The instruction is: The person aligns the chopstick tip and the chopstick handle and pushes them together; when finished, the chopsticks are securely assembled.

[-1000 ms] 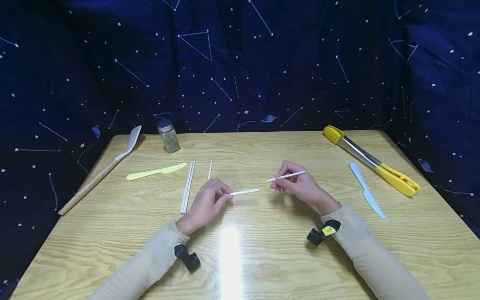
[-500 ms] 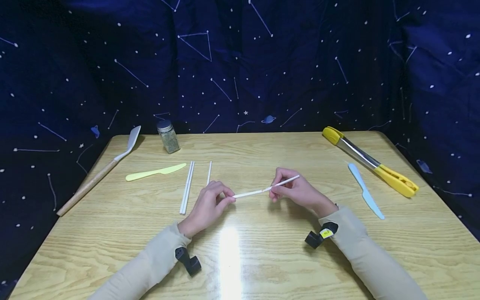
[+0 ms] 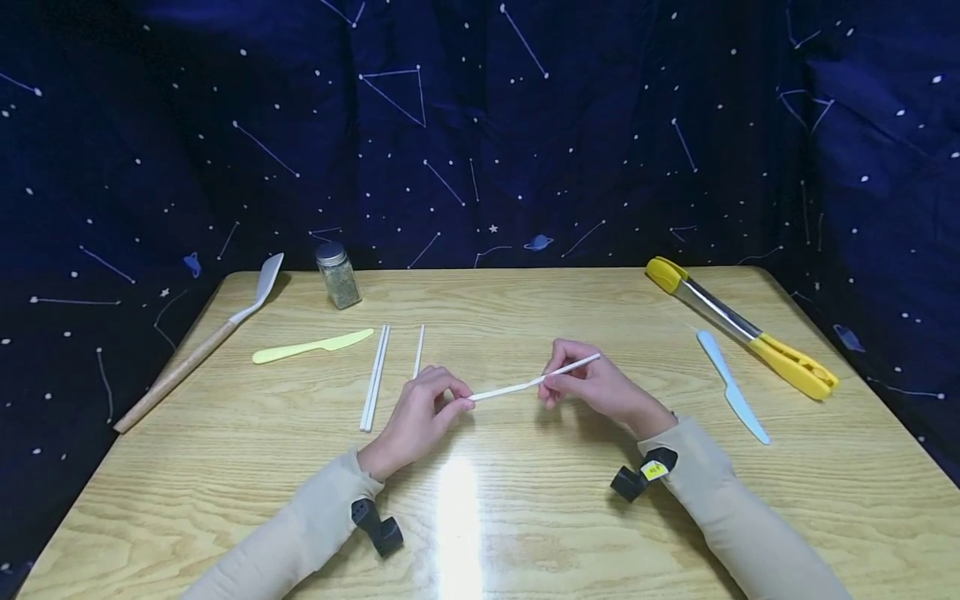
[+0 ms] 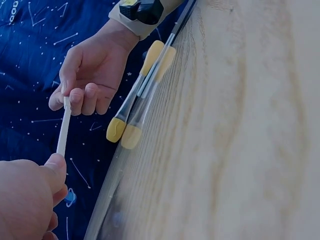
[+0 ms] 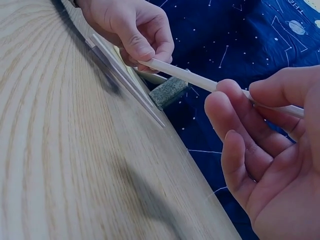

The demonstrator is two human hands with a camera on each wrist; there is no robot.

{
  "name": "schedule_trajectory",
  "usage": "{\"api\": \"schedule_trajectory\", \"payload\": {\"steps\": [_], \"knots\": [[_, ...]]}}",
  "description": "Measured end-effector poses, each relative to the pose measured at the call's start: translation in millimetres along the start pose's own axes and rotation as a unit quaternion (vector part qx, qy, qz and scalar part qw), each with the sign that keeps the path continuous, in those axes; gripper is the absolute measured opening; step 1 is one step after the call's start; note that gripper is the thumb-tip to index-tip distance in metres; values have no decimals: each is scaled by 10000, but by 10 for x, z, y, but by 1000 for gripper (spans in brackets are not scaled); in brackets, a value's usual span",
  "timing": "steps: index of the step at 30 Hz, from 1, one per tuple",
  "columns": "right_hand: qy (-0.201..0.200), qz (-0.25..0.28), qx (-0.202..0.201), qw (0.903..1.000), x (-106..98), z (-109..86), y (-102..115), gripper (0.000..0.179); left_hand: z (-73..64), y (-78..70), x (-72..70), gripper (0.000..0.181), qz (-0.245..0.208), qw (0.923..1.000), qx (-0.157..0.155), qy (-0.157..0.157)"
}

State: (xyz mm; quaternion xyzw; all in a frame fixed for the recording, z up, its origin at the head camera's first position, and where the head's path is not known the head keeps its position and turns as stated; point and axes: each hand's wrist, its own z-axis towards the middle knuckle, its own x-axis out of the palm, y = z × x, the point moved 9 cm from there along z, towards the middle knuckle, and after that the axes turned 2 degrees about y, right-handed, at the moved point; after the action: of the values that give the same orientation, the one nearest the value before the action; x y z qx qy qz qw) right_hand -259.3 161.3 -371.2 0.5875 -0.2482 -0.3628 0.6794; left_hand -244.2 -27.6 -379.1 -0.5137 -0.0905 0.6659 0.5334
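Observation:
My left hand (image 3: 420, 417) pinches a thin white chopstick piece (image 3: 498, 392) between thumb and fingertips above the table. Facing it, my right hand (image 3: 600, 387) holds a second white chopstick piece (image 3: 577, 364), its back end rising to the right. The inner ends meet at a slight bend beside the right fingertips; whether they are joined or only touching I cannot tell. In the left wrist view the left piece (image 4: 63, 132) spans both hands. Two long white chopsticks (image 3: 375, 379) lie left of the left hand, and another white stick (image 3: 419, 350) is partly hidden behind it.
On the left are a yellow knife (image 3: 311, 346), a wooden-handled turner (image 3: 198, 346) and a spice jar (image 3: 339, 277). On the right lie a light blue knife (image 3: 731, 385) and yellow-ended tongs (image 3: 738, 325). A starry dark curtain (image 3: 480, 150) hangs behind the table (image 3: 525, 517).
The two chopstick pieces stood apart a second ago; now their inner ends meet. My right hand has shifted slightly left and tilted its piece more; my left hand has edged right.

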Motion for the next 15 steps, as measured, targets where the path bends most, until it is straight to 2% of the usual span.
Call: {"api": "schedule_trajectory", "payload": {"steps": [12, 15], "knots": [[-181, -161, 195, 9995, -37, -31, -81, 16, -5, -31, 12, 4, 1, 9999, -90, -118], [-157, -48, 1, 9999, -29, -19, -66, 18, -7, -40, 7, 4, -65, 9998, -134, -145]]}}
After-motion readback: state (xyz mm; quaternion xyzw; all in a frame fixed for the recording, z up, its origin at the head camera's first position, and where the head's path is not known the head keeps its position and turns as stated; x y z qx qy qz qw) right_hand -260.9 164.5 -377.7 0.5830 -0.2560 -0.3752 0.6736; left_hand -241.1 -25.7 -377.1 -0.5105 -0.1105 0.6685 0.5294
